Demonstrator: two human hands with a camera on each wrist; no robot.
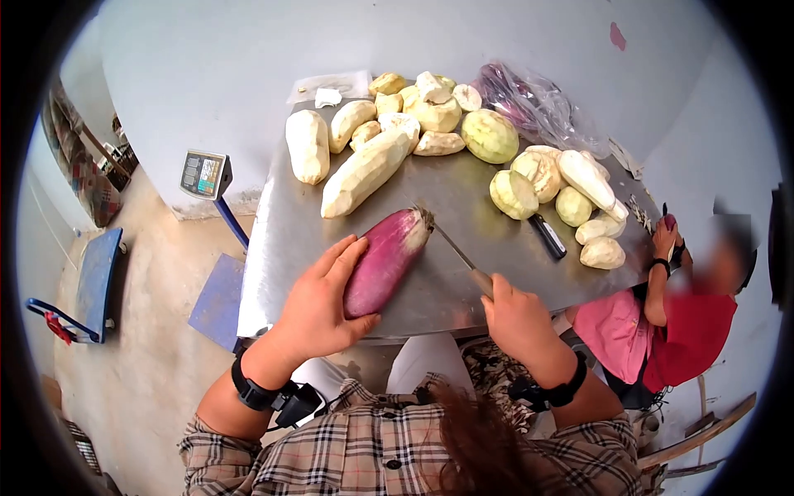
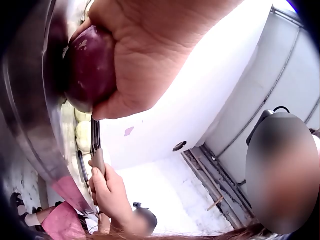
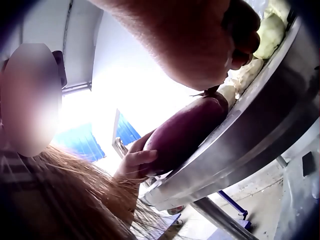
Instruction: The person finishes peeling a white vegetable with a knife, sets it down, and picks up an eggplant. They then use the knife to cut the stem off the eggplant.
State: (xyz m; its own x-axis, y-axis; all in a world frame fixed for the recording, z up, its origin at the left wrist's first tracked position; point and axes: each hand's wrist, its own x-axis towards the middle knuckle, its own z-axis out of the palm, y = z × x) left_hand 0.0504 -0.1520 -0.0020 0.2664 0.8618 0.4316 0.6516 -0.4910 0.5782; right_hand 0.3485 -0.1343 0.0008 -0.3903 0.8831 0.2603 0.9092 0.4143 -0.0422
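A large purple radish (image 1: 385,263) lies on the metal table, its pale, trimmed-looking stem end pointing away from me. My left hand (image 1: 318,302) grips its near end, fingers along one side and thumb round the bottom. In the left wrist view, the rounded end of the radish (image 2: 92,70) shows under the palm. My right hand (image 1: 521,318) holds a knife (image 1: 455,250) by its handle, the blade reaching up to the radish's stem end. The right wrist view shows the radish (image 3: 187,132) from the side, with the right hand (image 3: 190,45) above its tip.
Peeled pale radishes (image 1: 368,172) cover the table's (image 1: 430,306) far side, with greenish ones (image 1: 490,136) among them. A black-handled tool (image 1: 547,237) lies to the right, a plastic bag (image 1: 538,103) behind. Another person (image 1: 691,331) sits at right; a scale display (image 1: 204,174) stands left.
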